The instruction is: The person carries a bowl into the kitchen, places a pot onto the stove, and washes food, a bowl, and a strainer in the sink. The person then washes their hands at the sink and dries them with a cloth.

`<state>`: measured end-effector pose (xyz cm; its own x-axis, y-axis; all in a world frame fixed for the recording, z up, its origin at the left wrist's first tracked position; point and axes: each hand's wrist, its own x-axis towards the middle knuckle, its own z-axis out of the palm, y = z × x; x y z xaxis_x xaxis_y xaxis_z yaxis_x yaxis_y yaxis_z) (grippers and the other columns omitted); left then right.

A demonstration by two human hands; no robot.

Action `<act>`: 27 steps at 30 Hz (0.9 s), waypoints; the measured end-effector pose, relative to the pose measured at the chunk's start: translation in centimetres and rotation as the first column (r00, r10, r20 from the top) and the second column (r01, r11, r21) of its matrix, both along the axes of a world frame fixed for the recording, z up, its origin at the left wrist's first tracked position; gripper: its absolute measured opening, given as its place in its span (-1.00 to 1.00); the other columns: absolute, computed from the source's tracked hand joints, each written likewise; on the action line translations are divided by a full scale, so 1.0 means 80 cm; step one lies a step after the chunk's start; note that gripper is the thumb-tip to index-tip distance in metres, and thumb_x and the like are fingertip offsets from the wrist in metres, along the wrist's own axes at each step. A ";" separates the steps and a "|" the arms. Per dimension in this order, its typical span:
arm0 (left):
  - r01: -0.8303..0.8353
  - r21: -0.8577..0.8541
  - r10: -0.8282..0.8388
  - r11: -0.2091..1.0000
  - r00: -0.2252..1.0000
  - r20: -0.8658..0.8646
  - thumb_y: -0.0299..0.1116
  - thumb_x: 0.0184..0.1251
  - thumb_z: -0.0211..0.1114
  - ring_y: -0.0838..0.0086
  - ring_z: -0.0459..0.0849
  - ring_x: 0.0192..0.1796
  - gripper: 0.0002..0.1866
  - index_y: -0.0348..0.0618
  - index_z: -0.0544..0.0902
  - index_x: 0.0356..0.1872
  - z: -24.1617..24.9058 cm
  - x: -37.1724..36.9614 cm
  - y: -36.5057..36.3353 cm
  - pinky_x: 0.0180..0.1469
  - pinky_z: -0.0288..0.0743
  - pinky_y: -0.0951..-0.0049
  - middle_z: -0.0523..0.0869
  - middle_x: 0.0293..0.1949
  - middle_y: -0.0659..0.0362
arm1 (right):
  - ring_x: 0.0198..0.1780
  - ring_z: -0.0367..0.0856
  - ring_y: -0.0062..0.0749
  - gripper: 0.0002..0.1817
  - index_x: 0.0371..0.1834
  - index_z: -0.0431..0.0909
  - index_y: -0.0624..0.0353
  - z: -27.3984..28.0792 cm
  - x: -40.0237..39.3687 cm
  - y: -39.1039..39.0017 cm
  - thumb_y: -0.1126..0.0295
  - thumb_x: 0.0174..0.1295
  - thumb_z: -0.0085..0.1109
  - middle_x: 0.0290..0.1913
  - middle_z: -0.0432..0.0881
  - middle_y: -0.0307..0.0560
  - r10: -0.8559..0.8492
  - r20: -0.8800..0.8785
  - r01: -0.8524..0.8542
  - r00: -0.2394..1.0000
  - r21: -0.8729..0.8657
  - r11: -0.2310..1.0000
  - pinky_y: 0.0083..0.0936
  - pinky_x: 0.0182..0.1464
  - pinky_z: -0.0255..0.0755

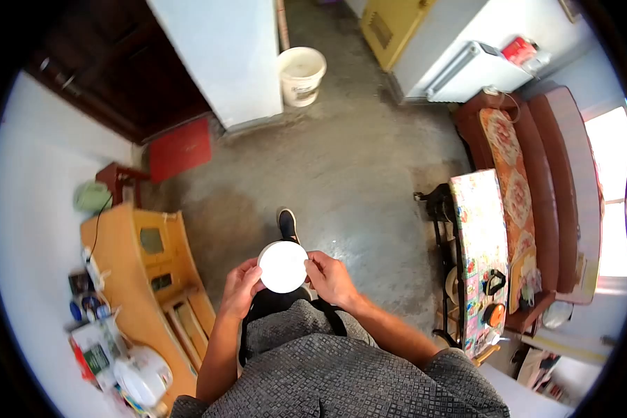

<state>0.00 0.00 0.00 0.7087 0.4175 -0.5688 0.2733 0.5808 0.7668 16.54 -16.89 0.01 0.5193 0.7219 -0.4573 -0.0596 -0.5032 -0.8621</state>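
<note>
A round white object, bright and plain on top like a lid or small bowl (283, 267), is held in front of my waist over the floor. My left hand (242, 285) grips its left edge, with the thumb near the rim. On the opposite edge, my right hand (329, 277) pinches it with thumb and fingers. The underside is hidden. Just beyond it a dark shoe (288, 224) shows on the grey floor.
A wooden cabinet (129, 279) with a white appliance (143, 376) stands at left. At right are a narrow patterned table (479, 223) and a brown sofa (542, 188). Ahead are a white bucket (302, 75), a wall end (233, 63) and a red mat (180, 150).
</note>
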 end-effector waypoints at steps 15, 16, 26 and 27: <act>0.471 -0.155 -0.449 0.868 0.880 0.156 -0.10 0.49 0.12 0.27 0.76 -0.03 -0.50 -0.42 0.52 0.14 0.066 0.553 0.165 0.01 0.71 0.21 0.71 -0.02 -0.03 | -0.02 0.68 -0.28 -0.39 0.24 0.45 0.31 0.096 0.434 0.107 0.21 0.21 0.42 -0.03 0.67 0.04 -0.637 0.098 0.597 0.765 0.264 0.757 -0.37 -0.07 0.59; 0.487 -0.154 -0.467 0.859 0.871 0.150 -0.10 0.49 0.12 0.27 0.76 -0.03 -0.50 -0.42 0.52 0.14 0.067 0.586 0.168 0.01 0.71 0.21 0.71 -0.02 -0.03 | 0.00 0.69 -0.19 -0.34 0.21 0.47 0.28 0.097 0.470 0.115 0.14 0.14 0.46 -0.01 0.66 0.09 -0.522 0.255 0.495 0.814 0.166 0.853 -0.31 -0.08 0.59; 0.446 -0.132 -0.455 0.885 0.890 -0.041 -0.20 0.41 0.24 0.41 0.76 -0.14 -0.62 -0.38 0.63 -0.01 0.066 0.881 0.182 -0.06 0.74 0.30 0.73 -0.14 0.10 | -0.27 0.74 0.00 -0.58 -0.23 0.68 0.21 0.067 0.813 0.163 0.05 0.11 0.40 -0.33 0.74 0.17 -0.289 0.396 0.352 0.872 -0.097 0.931 -0.21 -0.19 0.58; 0.437 -0.130 -0.446 0.890 0.894 -0.050 -0.20 0.41 0.24 0.41 0.76 -0.14 -0.62 -0.38 0.63 -0.01 0.070 0.913 0.189 -0.06 0.74 0.30 0.73 -0.14 0.10 | -0.27 0.74 0.00 -0.58 -0.23 0.68 0.21 0.067 0.845 0.171 0.05 0.11 0.40 -0.33 0.74 0.17 -0.282 0.388 0.342 0.878 -0.094 0.935 -0.21 -0.19 0.58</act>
<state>73.05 15.11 5.61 0.7572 0.0021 -0.6531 0.5766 0.4676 0.6700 84.11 -3.17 5.37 0.8564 0.4300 -0.2860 0.0651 -0.6393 -0.7662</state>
